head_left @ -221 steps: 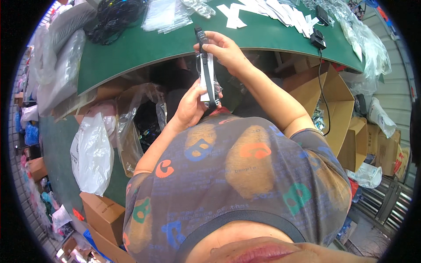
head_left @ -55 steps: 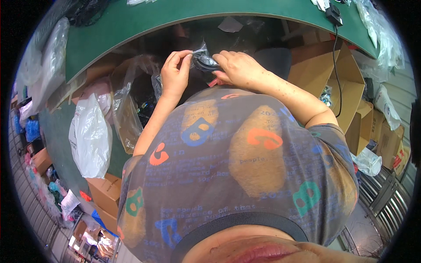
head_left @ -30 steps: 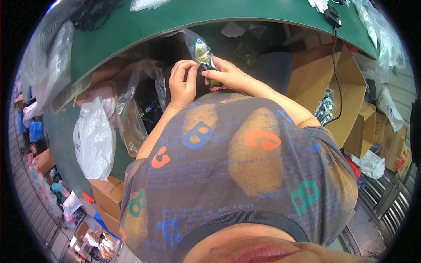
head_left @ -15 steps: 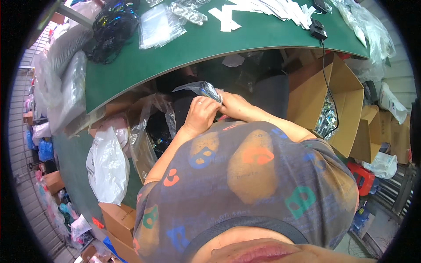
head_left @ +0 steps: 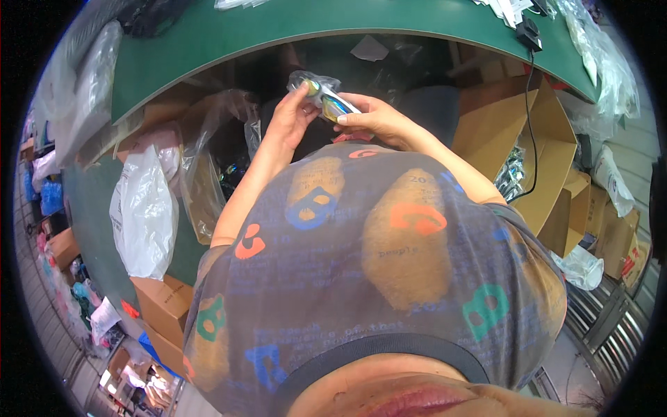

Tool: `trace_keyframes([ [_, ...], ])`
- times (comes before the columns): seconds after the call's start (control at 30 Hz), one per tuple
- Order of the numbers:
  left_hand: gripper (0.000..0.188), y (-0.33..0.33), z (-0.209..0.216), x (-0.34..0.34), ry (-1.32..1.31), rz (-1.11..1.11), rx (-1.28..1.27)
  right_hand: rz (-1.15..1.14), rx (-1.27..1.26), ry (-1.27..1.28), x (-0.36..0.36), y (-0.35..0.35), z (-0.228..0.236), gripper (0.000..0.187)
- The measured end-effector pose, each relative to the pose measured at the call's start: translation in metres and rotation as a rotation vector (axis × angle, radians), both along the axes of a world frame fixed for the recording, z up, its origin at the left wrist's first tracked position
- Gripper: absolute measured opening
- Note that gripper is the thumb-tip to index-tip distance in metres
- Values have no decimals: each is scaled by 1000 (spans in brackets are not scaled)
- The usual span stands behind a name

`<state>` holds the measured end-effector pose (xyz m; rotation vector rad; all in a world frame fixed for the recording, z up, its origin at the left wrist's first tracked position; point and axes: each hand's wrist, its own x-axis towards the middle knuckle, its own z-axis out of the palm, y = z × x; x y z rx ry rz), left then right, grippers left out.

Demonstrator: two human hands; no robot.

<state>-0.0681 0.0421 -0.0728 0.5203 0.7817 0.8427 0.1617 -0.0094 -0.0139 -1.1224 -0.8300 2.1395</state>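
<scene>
My left hand (head_left: 287, 118) pinches the far left end of a clear plastic bag (head_left: 306, 76) above my lap. Inside the bag lies a shiny item with iridescent blue and yellow surfaces (head_left: 335, 108), which looks like eyewear; its exact kind is hard to make out. My right hand (head_left: 375, 117) is closed on the near right end of the same item, thumb on top, where a pale strip shows along its edge. Both hands are in front of my chest, short of the table's near edge.
The green table (head_left: 292, 22) curves across the top, its edge beyond my hands. To the right, an open cardboard box (head_left: 549, 149) holds several shiny bagged items (head_left: 513, 174), with a black cable (head_left: 531, 125) hanging over it. At left are a white plastic bag (head_left: 144, 215) and a cardboard box (head_left: 163, 299).
My hands have moved apart and turned the bagged item, so its iridescent surface now shows. The view has shifted, with the table sitting higher in the picture.
</scene>
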Motion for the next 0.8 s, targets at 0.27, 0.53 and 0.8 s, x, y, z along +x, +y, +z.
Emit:
trace_keyframes([
  [0.27, 35, 9, -6, -1, 126, -110, -165, 43, 128, -150, 1, -7, -15, 88],
  [0.53, 46, 21, -11, 7, 249, -171, -174, 60, 54, -37, 2, 2, -17, 84],
  [0.8, 57, -28, -33, 17, 559, 79, 392, -217, 50, 56, -8, 2, -38, 73],
])
